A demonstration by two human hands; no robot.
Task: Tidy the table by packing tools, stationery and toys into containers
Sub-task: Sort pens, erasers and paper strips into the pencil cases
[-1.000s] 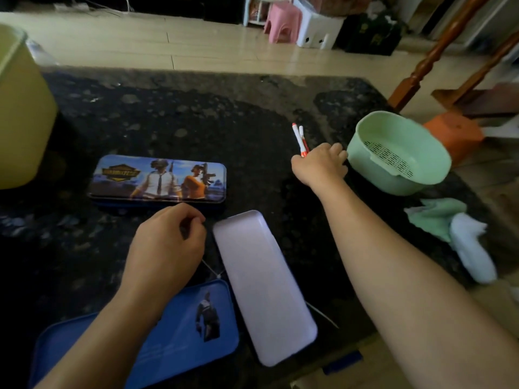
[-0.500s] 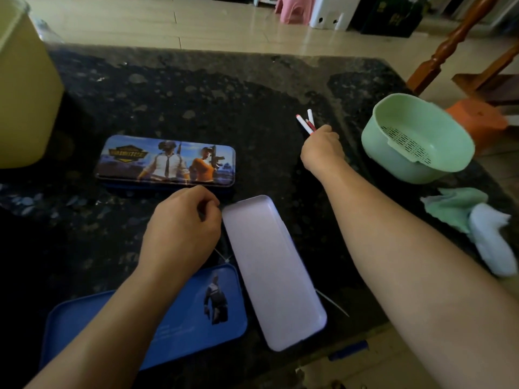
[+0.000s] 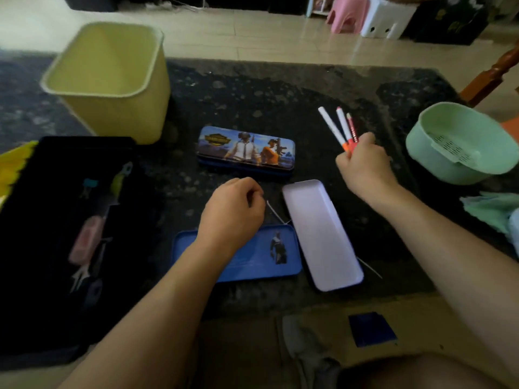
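My right hand (image 3: 363, 164) grips three pens (image 3: 339, 127), white and red, lifted off the dark table and pointing up and away. My left hand (image 3: 233, 211) is curled, its fingertips pinched at a thin white string (image 3: 273, 210) over the open blue tin tray (image 3: 252, 262). A pale inner tray or lid (image 3: 323, 237) lies tilted to the right of it. A shut tin pencil case with a game picture (image 3: 245, 148) lies beyond my left hand.
A yellow bin (image 3: 109, 77) stands at the back left. A black open case (image 3: 56, 234) with several tools lies at the left. A green colander basket (image 3: 463, 141) sits at the right, with green and white cloths (image 3: 494, 211) near it.
My right hand has lifted the pens and drawn back toward me and left, away from the green basket. The view has swung left, showing the bin and black case. My left hand has stayed.
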